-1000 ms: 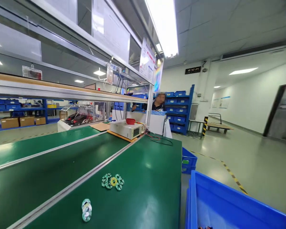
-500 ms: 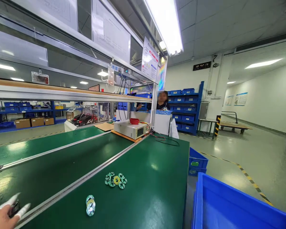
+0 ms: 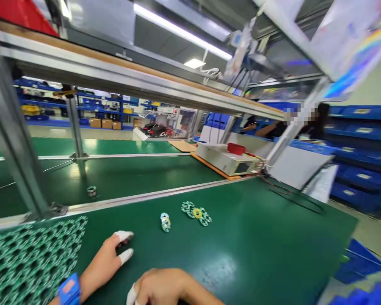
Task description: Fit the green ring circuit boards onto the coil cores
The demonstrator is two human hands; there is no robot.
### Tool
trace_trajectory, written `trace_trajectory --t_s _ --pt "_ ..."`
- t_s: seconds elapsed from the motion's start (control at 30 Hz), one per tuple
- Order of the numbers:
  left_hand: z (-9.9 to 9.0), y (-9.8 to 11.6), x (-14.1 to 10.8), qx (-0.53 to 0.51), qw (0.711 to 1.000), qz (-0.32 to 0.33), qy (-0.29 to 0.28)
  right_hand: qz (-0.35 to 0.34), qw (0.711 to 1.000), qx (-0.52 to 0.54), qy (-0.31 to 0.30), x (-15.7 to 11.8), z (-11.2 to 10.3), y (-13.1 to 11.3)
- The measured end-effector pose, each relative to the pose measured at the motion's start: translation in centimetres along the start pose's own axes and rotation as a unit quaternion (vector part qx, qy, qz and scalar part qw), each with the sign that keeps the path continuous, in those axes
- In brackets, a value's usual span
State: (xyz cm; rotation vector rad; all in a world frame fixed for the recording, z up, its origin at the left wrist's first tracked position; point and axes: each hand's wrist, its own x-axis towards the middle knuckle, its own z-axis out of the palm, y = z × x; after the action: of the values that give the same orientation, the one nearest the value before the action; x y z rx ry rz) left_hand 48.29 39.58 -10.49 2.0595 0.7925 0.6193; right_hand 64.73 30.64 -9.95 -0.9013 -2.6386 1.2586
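My left hand (image 3: 112, 254) is over the green bench, white covers on its fingertips and a blue band (image 3: 69, 289) at the wrist. Its thumb and forefinger are apart, with nothing visible between them. At the bottom edge, my right hand (image 3: 160, 286) is curled downward; its fingertips are mostly cut off, so anything in them is hidden. Beyond the hands lie a short row of ring-shaped boards (image 3: 165, 223) and a cluster of green rings (image 3: 205, 217) with a yellow ring (image 3: 197, 213). Left of my left hand spreads a sheet of joined green ring boards (image 3: 34, 258).
A small ring-shaped part (image 3: 91, 191) stands behind the metal rail (image 3: 139, 197). An upright post (image 3: 15, 118) rises at left, under a long shelf. A beige instrument (image 3: 227, 159) with a red tray sits at the back. Blue bins (image 3: 357, 260) stand right; a person is behind the bench.
The view has swung left, bringing the ring-board sheet and my right hand into sight. My left hand has drawn back from beyond the rail to the near bench, its fingers apart.
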Motion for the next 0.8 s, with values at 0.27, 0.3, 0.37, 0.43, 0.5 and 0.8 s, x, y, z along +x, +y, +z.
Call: trace_trajectory --t_s 0.27,0.3,0.37,0.43,0.5,0.8 --pt "-0.7 1.7 -0.4 -0.012 0.999 -0.027 -0.042 -0.109 0.989 -0.019 0.097 -1.2 -0.5 -2.6" --pt "-0.8 1.6 -0.4 -0.014 0.999 -0.027 -0.044 -0.115 0.988 -0.004 0.1 -1.1 -0.7 -2.8" --pt "-0.8 1.6 -0.3 -0.016 0.999 -0.025 -0.046 -0.113 0.986 0.042 0.112 -1.2 -1.1 -3.0" --pt "-0.9 1.5 -0.3 -0.023 0.999 -0.024 -0.042 -0.076 0.984 0.071 0.145 -1.5 -1.9 -2.7" --pt "-0.9 1.4 -0.2 -0.03 0.998 -0.027 -0.04 0.005 0.975 0.077 0.209 -2.0 -2.8 -2.1" --pt "-0.8 2.1 -0.8 -0.013 0.995 -0.026 -0.092 0.24 0.873 0.186 0.382 -1.2 -2.3 -0.4"
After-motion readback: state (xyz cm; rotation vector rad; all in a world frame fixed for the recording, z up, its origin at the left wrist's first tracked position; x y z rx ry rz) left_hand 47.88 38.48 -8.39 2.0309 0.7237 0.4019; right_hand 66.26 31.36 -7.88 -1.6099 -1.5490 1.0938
